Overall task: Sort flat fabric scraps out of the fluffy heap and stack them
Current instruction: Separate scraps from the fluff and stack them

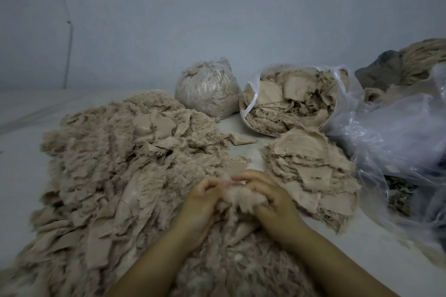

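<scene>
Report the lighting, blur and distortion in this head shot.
Head view: dim, flat, bluish light without hard shadows; left hand and right hand gripping a fluffy beige fur scrap are motion-smeared at the fingertips; the clear crumpled plastic bag shows faint sheen; wide-angle bending curves the pale wall's thin cable.

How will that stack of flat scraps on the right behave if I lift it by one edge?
Probably floppy: the stack of flat scraps is loose layers whose edges droop and curl. It would likely shed or slide apart, since nothing binds the pieces. It looks light for its bulk, being thin fabric with frayed fuzzy edges.
</scene>
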